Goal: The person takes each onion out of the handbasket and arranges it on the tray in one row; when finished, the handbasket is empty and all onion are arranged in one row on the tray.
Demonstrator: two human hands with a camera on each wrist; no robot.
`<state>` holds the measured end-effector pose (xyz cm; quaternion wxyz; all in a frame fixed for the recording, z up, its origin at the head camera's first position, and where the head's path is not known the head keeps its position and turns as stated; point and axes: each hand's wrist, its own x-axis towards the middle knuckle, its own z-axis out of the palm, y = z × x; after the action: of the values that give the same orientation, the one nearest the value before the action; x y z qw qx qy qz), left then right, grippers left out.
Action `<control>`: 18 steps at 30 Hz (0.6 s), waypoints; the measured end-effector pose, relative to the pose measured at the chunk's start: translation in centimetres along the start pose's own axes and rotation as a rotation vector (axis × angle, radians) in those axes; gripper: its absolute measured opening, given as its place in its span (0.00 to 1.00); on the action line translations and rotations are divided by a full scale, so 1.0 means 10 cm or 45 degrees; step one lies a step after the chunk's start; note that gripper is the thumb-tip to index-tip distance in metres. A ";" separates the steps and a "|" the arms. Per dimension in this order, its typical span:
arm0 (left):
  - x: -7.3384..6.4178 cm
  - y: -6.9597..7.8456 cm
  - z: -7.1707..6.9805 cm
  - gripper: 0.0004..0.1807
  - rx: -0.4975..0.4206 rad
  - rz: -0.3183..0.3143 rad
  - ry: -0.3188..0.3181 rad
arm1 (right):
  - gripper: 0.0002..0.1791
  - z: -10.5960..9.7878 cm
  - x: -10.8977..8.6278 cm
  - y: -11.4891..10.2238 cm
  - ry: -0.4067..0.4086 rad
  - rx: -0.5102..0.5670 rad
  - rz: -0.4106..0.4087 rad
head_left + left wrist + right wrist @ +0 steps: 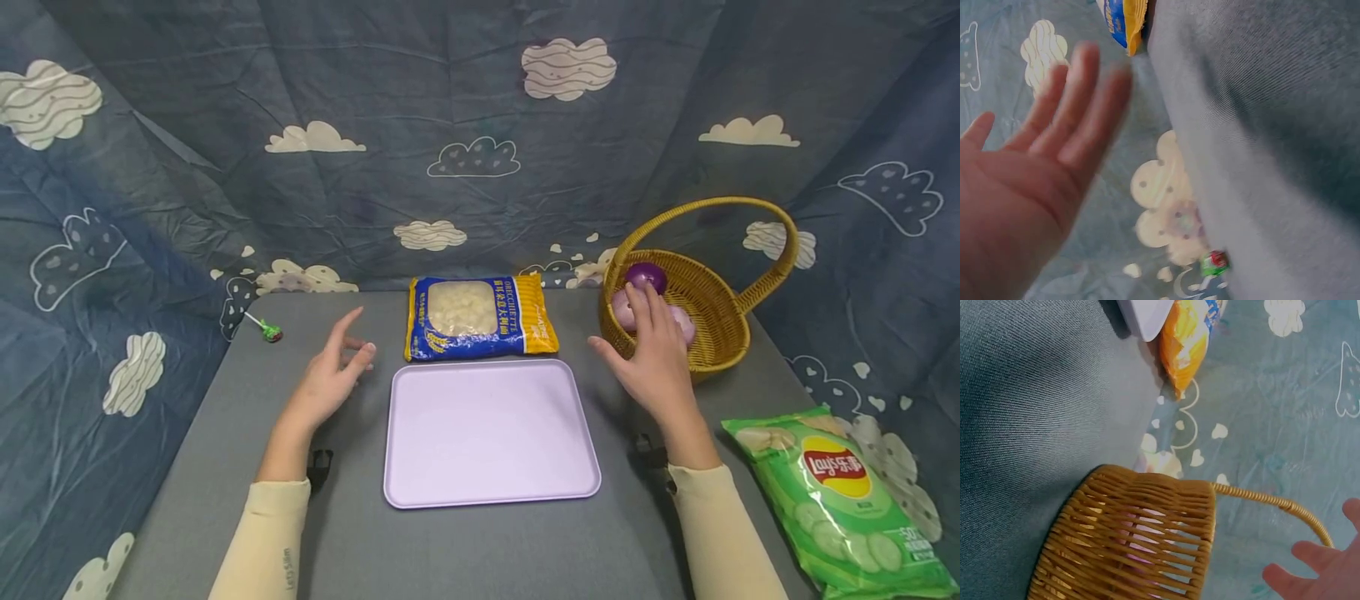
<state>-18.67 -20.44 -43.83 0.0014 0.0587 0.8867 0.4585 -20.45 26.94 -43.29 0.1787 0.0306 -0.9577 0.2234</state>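
My right hand [657,360] hovers at the near left rim of a wicker basket [723,333], fingers extended and nothing in its grasp. Inside the basket lie a shiny dark purple round item [647,276] and paler pink-lilac ones [623,310], partly hidden behind the fingers. The right wrist view shows the fingers [1300,584] beside the basket's arched handle [1272,499]. To the left of a lilac tray [491,433], my left hand [326,379] is held in the air, empty, its fingers loosely spread; its palm [1016,194] shows in the left wrist view.
A blue and yellow bag of orecchiette pasta [480,318] lies behind the tray. At the far left is a lollipop [270,332] in a green wrapper. A green Lay's chip bag [840,508] lies at the right edge. A cloud-patterned curtain [397,100] borders the grey table.
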 end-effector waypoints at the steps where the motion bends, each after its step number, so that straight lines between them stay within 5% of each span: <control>1: 0.00 -0.01 0.00 0.39 -0.066 -0.017 -0.032 | 0.57 -0.01 0.01 0.01 0.010 0.023 0.012; 4: 0.02 -0.06 -0.01 0.40 -0.260 -0.090 -0.154 | 0.59 -0.04 0.03 0.06 0.025 0.098 0.056; 7: 0.02 -0.11 -0.02 0.42 -0.321 -0.182 -0.314 | 0.61 -0.11 0.06 0.14 0.030 0.178 0.101; 12: 0.00 -0.23 -0.01 0.45 -0.284 -0.315 -0.590 | 0.62 -0.23 0.13 0.35 0.055 0.328 0.203; 18: -0.01 -0.34 0.04 0.44 -0.263 -0.396 -0.705 | 0.65 -0.27 0.25 0.63 0.081 0.516 0.384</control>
<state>-18.93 -22.04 -46.86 0.3182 0.0446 0.7998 0.5070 -22.77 33.81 -42.75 0.1636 -0.0844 -0.8811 0.4357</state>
